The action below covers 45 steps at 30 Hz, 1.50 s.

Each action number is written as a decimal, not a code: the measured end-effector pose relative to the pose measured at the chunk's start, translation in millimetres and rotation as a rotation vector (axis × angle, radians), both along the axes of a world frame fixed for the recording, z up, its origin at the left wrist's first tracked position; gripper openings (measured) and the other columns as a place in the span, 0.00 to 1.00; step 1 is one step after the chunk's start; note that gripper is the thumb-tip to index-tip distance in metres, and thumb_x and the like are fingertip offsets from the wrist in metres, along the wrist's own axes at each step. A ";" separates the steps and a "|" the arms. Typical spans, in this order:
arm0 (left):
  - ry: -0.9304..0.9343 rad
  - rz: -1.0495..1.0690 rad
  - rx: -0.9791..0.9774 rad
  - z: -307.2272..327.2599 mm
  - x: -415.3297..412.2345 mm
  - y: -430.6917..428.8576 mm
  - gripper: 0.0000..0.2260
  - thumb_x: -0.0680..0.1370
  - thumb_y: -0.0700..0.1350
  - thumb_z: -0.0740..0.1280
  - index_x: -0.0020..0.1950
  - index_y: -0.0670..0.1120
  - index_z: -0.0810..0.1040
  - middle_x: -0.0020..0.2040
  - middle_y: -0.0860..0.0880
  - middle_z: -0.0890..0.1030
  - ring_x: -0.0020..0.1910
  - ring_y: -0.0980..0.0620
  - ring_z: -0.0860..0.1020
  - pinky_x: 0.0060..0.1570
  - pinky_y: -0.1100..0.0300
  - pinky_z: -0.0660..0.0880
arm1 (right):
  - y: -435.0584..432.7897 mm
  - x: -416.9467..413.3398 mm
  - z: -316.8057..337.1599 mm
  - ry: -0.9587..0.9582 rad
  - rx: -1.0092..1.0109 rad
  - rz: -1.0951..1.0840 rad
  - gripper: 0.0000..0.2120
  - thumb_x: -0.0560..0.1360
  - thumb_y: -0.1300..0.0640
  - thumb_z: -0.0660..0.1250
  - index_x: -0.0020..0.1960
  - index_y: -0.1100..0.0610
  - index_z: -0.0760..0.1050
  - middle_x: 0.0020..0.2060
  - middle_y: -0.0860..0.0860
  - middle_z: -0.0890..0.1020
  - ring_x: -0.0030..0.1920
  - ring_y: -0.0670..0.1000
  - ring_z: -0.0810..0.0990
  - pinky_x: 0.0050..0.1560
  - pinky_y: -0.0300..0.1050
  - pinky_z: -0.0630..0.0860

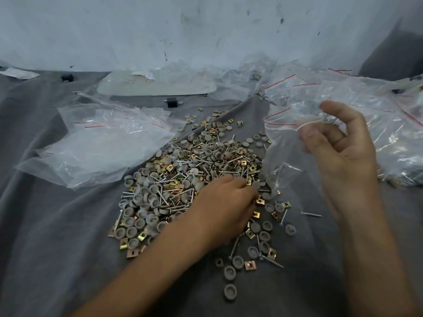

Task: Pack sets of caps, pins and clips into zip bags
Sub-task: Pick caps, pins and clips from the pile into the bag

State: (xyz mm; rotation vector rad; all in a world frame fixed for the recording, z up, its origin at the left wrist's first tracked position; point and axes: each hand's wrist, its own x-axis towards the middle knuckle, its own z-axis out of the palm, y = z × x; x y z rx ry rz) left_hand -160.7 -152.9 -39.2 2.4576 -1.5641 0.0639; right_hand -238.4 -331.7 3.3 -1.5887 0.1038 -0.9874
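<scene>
Hanging from right grip (338, 147), zip bag (280, 156).

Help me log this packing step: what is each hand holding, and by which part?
The right hand pinches a zip bag at its red-lined top edge. The left hand is fingers-down in the pile; its grip cannot be told.

2 bare forearms, with bare left hand (225, 202) and right hand (338, 143).

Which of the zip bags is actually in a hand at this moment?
The bag hanging from the right hand, beside the parts pile. The empty stack at left and the heap at far right lie loose on the cloth.
</scene>
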 end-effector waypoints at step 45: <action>0.027 0.215 -0.040 8.5 -0.3 23.1 0.06 0.82 0.55 0.58 0.54 0.55 0.72 0.48 0.58 0.77 0.48 0.55 0.72 0.52 0.58 0.67 | 4.9 -5.7 -0.8 0.114 -0.097 0.158 0.15 0.80 0.61 0.68 0.62 0.44 0.78 0.41 0.40 0.81 0.46 0.41 0.79 0.51 0.33 0.75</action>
